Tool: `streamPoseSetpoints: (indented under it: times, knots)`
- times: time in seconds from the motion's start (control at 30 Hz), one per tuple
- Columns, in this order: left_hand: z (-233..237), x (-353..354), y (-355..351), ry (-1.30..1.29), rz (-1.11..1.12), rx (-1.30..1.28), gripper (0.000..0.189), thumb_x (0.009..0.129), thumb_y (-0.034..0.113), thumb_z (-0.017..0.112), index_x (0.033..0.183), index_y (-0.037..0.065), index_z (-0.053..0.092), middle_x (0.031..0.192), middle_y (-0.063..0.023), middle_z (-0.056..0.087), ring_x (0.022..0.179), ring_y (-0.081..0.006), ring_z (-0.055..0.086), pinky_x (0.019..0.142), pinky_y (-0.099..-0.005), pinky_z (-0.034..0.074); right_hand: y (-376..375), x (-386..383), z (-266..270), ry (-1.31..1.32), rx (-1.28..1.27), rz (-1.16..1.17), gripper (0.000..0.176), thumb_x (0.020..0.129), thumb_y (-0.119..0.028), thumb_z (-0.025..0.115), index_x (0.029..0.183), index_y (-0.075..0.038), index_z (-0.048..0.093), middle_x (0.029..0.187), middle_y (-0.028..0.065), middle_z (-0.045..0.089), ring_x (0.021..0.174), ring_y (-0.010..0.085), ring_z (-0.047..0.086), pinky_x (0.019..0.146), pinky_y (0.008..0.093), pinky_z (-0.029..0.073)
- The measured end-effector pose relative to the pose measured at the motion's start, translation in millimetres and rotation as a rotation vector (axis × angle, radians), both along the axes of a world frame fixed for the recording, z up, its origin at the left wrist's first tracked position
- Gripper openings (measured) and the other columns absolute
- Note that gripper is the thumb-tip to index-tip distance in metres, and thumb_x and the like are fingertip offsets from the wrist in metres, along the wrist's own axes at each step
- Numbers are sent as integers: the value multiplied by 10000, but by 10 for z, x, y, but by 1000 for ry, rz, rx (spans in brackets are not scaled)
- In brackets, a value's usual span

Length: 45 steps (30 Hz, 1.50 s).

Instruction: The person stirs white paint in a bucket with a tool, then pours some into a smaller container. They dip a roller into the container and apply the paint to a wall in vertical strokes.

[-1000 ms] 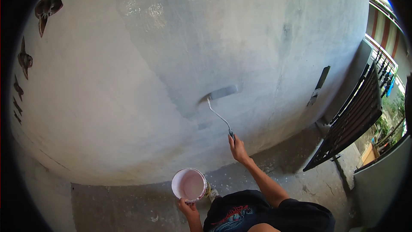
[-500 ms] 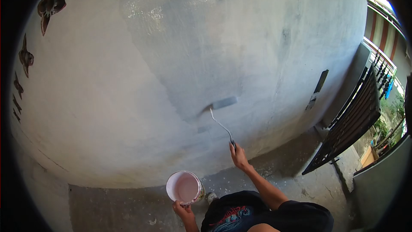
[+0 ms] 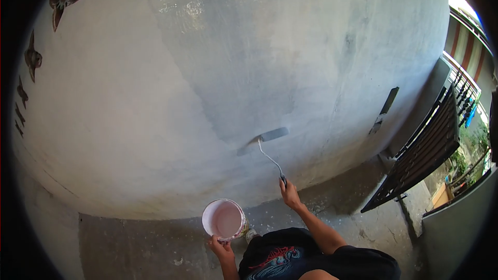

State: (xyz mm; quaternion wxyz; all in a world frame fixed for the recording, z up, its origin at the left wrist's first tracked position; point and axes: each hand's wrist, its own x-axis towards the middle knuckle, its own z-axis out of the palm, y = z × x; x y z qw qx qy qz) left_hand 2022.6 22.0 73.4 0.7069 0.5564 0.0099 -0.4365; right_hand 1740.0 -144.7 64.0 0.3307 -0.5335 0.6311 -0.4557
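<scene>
A person holds a paint roller [image 3: 275,134] up to a pale wall [image 3: 129,98], a bucket [image 3: 210,219] in the other hand.
Nearest, red lettering on the dark shirt [image 3: 275,262] is unreadable, as are the bucket's markings; the left hand [image 3: 222,250] pinches its near rim, fingers closed. The right hand [image 3: 290,195], nearer the roller, wraps the handle [image 3: 282,179]; the roller head lies between 11 and 12 o'clock from it, long axis running roughly 8 to 2 o'clock, apparently touching the wall.
</scene>
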Motion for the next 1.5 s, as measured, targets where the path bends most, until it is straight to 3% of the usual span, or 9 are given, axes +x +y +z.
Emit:
streamPoseSetpoints:
  times: [0.27,0.33,0.43,0.67,0.73,0.93,1.17,1.33,1.5]
  knots:
    - [130,-50,56,-26,49,-3,224,773,183,573,966,139,468,923,-47,511,765,-145,527,689,-329,459,127,13,179,11,137,1,478,993,-404,468,854,52,512,669,295,519,654,475,542,600,491,404]
    - [98,-24,77,-14,72,13,222,772,183,572,963,138,469,922,-46,515,753,-140,525,676,-327,459,82,135,220,-40,7,-6,486,1005,-404,440,818,43,485,571,218,464,503,341,469,537,454,383]
    - [39,36,101,-53,45,-3,227,771,184,568,972,135,475,931,-49,527,742,-136,524,656,-331,460,-67,267,365,-64,-11,31,470,1019,-376,420,807,41,466,579,214,446,497,305,459,529,437,375]
    - [91,78,53,-66,101,-26,241,777,182,557,1002,129,486,948,-55,537,764,-145,545,642,-314,468,-190,465,252,-64,-71,92,398,1022,-330,421,903,40,509,663,248,484,565,381,506,556,444,390]
    - [44,102,33,-58,100,-34,238,781,182,555,1002,127,485,956,-57,539,782,-149,555,648,-314,472,-120,460,81,-65,-38,77,345,1013,-299,456,973,36,527,724,291,540,746,495,565,598,476,423]
    - [7,148,-64,-44,15,-33,223,796,179,553,999,123,481,984,-79,545,838,-179,577,690,-332,486,66,354,-362,-8,115,89,446,1008,-395,430,985,39,532,758,290,573,793,504,572,653,502,432]
    - [120,83,-145,-9,34,-6,248,794,179,559,1020,134,467,979,-79,544,823,-181,572,713,-354,486,94,388,-243,-8,183,103,492,1005,-437,410,969,38,535,709,272,546,693,455,566,643,484,419]
    - [87,142,-73,-13,-5,5,261,782,179,568,1020,141,465,973,-71,543,809,-170,568,710,-339,478,-119,521,242,-122,-1,66,388,1013,-335,449,943,36,539,667,235,509,569,350,509,572,431,403]
    - [19,216,8,-22,-20,19,242,771,171,561,992,136,470,951,-60,530,796,-158,556,700,-329,469,-271,513,404,-114,-41,63,346,1011,-296,468,943,35,542,670,235,511,561,348,501,563,417,402]
